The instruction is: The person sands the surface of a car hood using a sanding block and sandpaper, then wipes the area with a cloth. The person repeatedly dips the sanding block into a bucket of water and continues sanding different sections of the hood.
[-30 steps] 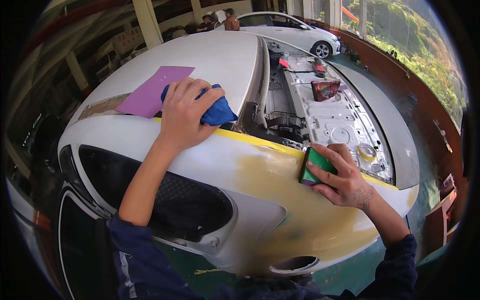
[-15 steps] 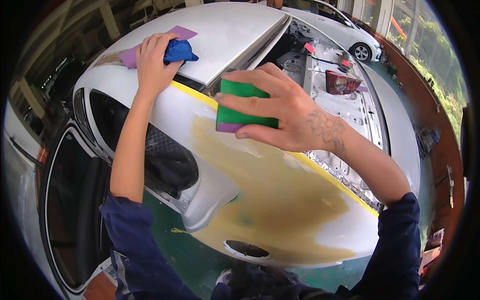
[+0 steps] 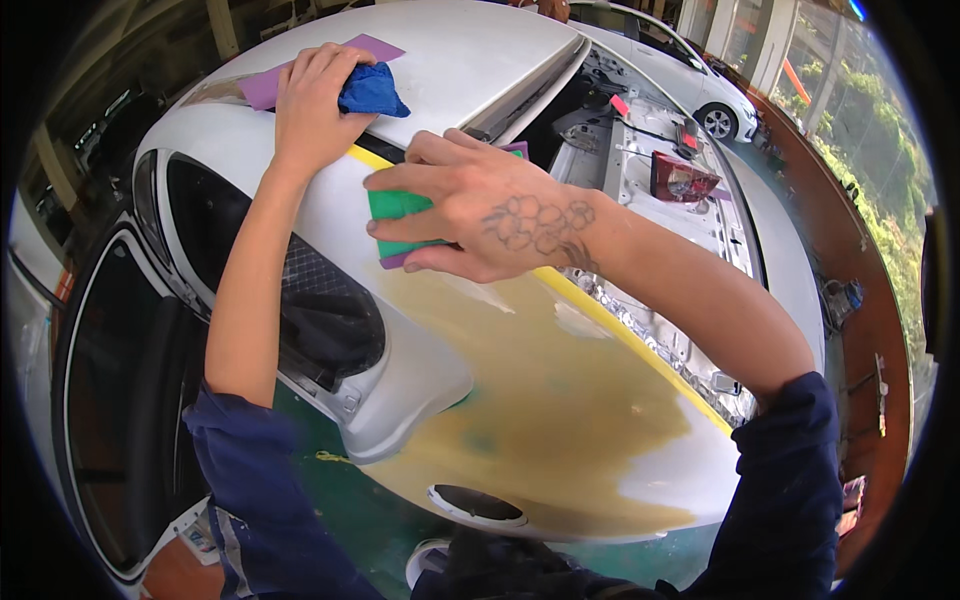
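Observation:
My right hand grips a green sanding block with purple sandpaper at its edge, held against the white car body panel beside the yellow masking tape. My left hand is closed around a blue cloth at the edge of the roof. Under that hand a strip of purple sandpaper lies on the white roof. Below my right hand spreads a yellowish-brown filler patch with blurred edges. The block's underside is hidden.
To the right, the car's bare inner metal carries a red tail light. An open car door stands at the left. Another white car is parked at the far right. A round opening sits low in the panel.
My right hand has carried the sanding block left along the panel, away from the inner metal. My left hand still grips the blue cloth in about the same place; the view has shifted slightly.

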`<state>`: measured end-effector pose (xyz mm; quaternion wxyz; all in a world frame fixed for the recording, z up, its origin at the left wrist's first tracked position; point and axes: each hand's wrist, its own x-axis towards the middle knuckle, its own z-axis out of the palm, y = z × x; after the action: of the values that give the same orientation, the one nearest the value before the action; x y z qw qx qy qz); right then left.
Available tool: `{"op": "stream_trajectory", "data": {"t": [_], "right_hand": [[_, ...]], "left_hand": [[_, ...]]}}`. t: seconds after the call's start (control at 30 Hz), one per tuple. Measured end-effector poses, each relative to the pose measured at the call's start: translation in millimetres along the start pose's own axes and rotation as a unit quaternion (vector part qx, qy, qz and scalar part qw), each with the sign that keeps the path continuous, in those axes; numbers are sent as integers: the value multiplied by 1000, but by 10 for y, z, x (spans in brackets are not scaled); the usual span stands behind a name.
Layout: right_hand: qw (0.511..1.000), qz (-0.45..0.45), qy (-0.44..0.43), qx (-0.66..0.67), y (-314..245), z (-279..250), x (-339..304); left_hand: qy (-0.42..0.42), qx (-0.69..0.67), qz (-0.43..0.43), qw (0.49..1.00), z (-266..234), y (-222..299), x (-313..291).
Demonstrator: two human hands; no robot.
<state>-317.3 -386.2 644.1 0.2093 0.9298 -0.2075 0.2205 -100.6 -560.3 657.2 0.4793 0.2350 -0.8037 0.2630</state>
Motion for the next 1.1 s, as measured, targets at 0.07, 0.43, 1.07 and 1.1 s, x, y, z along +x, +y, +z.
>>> {"op": "stream_trajectory", "data": {"t": [0.07, 0.43, 1.07, 1.1], "right_hand": [[1000, -6, 20, -7, 32, 97, 105], [994, 36, -96, 40, -891, -650, -1466], [989, -126, -69, 17, -960, -715, -1773], [991, -119, -65, -6, -794, -611, -1645]], "left_hand": [[1, 10, 14, 1000, -8, -84, -56], [152, -40, 78, 984, -103, 518, -232], [1, 116, -312, 943, -670, 5090, -2917], [4, 95, -309, 946, -560, 5205, -2893]]}}
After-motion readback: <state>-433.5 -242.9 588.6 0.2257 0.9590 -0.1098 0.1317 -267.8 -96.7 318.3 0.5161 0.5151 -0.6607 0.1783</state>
